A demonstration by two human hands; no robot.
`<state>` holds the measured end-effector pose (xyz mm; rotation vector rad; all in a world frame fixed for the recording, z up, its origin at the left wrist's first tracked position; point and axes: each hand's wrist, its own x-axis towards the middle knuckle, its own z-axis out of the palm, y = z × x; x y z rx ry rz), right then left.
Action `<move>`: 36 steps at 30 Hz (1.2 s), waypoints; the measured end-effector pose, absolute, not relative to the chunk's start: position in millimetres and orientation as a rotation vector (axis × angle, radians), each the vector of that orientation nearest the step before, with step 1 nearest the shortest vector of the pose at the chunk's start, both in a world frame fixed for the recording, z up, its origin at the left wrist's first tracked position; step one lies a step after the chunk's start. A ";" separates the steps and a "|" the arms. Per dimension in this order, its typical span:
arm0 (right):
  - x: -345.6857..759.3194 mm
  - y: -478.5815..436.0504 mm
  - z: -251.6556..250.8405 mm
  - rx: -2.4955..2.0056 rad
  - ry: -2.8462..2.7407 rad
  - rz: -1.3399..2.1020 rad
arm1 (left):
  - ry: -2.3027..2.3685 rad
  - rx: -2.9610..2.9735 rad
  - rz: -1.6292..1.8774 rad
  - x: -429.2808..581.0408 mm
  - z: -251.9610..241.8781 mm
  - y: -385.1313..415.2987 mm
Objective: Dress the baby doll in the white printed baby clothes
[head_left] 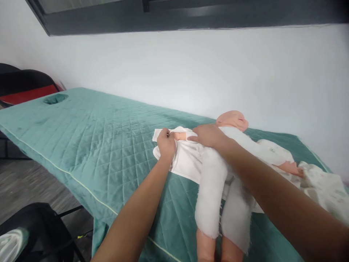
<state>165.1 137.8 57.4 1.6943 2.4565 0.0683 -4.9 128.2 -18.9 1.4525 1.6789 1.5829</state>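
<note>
A baby doll (211,189) lies on its back on the bed, its limbs and body covered in white padding, its head (231,119) near the wall. Beneath its near side and one arm spreads a white cloth garment (187,163). My left hand (167,143) is closed on the garment's edge, right by the end of the doll's bare forearm (180,136); the doll's hand is hidden there. With fingers curled over the padded part of that same arm, my right hand (208,135) rests beside the doll's chest. The doll's other arm (290,168) stretches out to the right.
A green quilted cover (109,145) lies over the bed, which has a face hole (56,98) at the far left. Crumpled patterned white cloth (324,185) lies at the right. A white wall (163,69) runs behind. Chairs stand at left, one with a black item (35,229).
</note>
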 end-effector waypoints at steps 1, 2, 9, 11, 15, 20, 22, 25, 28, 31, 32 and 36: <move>163.8 138.1 55.6 1.692 2.451 0.081 | 1.696 1.532 1.562 -4.3 -19.9 127.8; 162.3 138.6 53.8 1.695 2.452 0.087 | 1.714 1.633 1.533 -3.6 -21.0 127.3; 165.2 139.0 56.5 1.822 2.648 0.147 | 1.656 2.344 1.310 0.9 -22.2 121.0; 176.6 128.2 60.4 2.023 2.741 0.076 | 1.687 2.378 1.271 0.9 -20.4 119.7; 209.1 82.5 51.6 2.787 2.785 -0.116 | 2.015 2.123 1.185 0.5 -18.9 121.1; 248.5 31.4 16.7 3.661 2.254 -0.373 | 2.221 2.017 1.000 3.4 -18.9 123.0; 260.6 26.2 7.9 3.747 1.908 -0.662 | 2.204 2.039 0.974 4.0 -18.4 122.7; 271.3 28.3 5.3 3.668 1.667 -0.759 | 2.117 2.088 0.988 3.4 -17.5 122.1; 273.4 30.8 10.0 3.601 1.656 -0.696 | 2.094 2.100 1.023 2.4 -16.9 121.6; 272.3 30.2 13.3 3.548 1.623 -0.694 | 2.158 2.120 1.001 2.6 -16.3 121.6; 272.0 29.8 13.0 3.534 1.595 -0.718 | 2.176 2.131 0.985 2.8 -16.1 121.8; 271.3 29.3 4.5 3.551 1.564 -0.920 | 2.200 2.169 0.972 4.5 -15.1 122.3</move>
